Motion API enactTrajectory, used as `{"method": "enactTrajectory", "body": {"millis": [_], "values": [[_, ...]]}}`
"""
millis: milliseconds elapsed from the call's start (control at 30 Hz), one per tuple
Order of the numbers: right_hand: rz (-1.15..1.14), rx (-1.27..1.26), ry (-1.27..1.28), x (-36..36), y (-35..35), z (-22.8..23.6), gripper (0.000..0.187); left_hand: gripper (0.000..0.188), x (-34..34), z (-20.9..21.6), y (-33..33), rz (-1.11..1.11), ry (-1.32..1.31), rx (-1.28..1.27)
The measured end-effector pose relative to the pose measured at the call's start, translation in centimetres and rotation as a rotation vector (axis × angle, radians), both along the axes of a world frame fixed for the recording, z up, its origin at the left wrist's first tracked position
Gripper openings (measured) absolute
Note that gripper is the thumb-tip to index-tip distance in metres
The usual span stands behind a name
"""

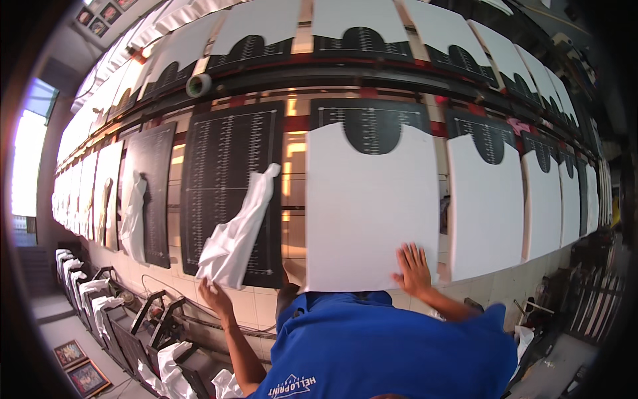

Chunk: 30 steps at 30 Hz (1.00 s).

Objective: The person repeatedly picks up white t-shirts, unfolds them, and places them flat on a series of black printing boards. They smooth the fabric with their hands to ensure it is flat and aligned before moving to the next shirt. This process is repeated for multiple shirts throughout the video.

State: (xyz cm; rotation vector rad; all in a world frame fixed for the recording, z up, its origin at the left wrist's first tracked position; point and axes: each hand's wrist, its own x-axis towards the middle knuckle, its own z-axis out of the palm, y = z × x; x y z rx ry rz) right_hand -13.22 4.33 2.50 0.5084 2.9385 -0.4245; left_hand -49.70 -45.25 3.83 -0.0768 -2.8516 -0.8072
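White cloth [238, 233]: met at its near end by the half-curled left hand [217, 299]; could not tell whether pinched. Slanted lengthwise far-right over the board [206, 166], well away from the right hand [415, 271], spread flat, gripping nothing, on the shirt [362, 213].

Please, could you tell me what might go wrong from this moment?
The bunched white cloth reaches the near edge of its dark board, by the left hand, so it might slip off or crease. The right hand rests on the smooth white cloth, so it might shift or wrinkle it.
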Motion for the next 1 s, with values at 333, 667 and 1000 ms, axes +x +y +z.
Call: {"method": "enactTrajectory", "body": {"millis": [333, 667, 1000], "values": [[-0.261, -0.391, 0.436, -26.5, -28.8, 3.3, 0.049, 0.021, -14.3, 1.9, -1.5, -0.709, -0.072, -0.148], [-0.851, -0.527, 0.356, -34.5, -33.1, 2.1, 0.029, 0.024, -28.4, 9.5, -3.0, -0.72, -0.783, 0.781], [-0.939, -0.516, 0.38, -35.3, -30.4, 0.1, 0.026, 0.04, -35.3, 10.9, 3.1, -0.828, -0.078, 0.673]]}}
